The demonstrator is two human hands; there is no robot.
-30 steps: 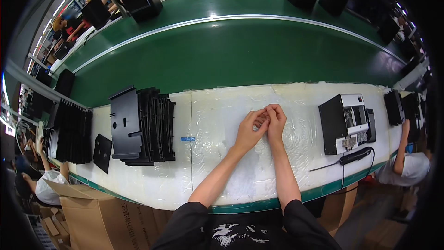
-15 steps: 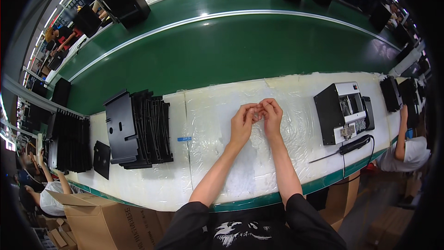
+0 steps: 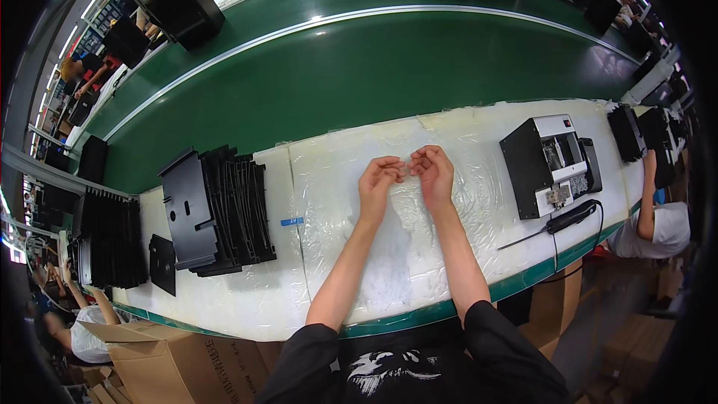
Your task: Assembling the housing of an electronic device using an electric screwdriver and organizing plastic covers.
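Note:
Above the film-covered middle of the white bench, my left hand [image 3: 378,184] and my right hand [image 3: 434,179] face each other with a small gap between their fingertips. Both have loosely curled fingers, and I see nothing held in either. Left of them stands a stack of black plastic panels [image 3: 232,213], with a larger flat panel leaning on its left side. To the right sits a black and silver screw feeder machine [image 3: 540,168]. In front of it lies a black electric screwdriver [image 3: 574,217] with a long thin bit and a cord.
A small blue label [image 3: 292,221] sticks to the bench. More black panels [image 3: 112,236] and a single flat one [image 3: 162,264] are at the left. Beyond the bench runs a green conveyor [image 3: 351,67]. A cardboard box [image 3: 179,363] is below the bench edge; co-workers sit on both sides.
My hands have parted: the fingertips, which were together, are now apart. The whole view has shifted slightly.

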